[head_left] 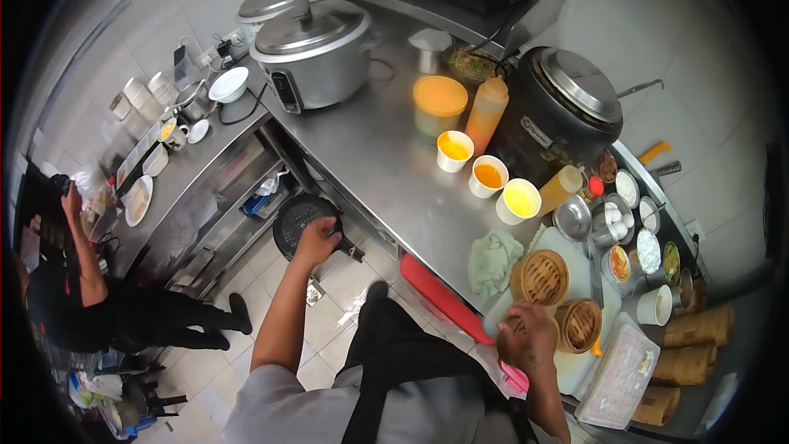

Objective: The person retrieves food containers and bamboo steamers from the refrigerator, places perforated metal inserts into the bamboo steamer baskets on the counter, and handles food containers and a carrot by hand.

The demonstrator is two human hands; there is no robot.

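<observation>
My left hand (317,242) hangs in the air with fingers loosely curled and thumb apart, nothing visible in it. Below it is a black round thing (294,218) with a dotted top and a bar like a handle, low down by the floor. My right hand (530,337) is closed at the rim of a small round bamboo steamer, mostly hidden under the fingers, at the counter's front edge. Right beside it are two more bamboo steamers (544,277) (580,326) with slatted insides, on a pale board (567,247). A crumpled green cloth (495,263) lies near them.
Three cups (519,201) of yellow and orange contents and squeeze bottles (488,111) stand behind. A black pot (555,115) and a rice cooker (312,53) are further back. At right are a white lidded tray (620,372) and small bowls. Another person (82,296) stands left.
</observation>
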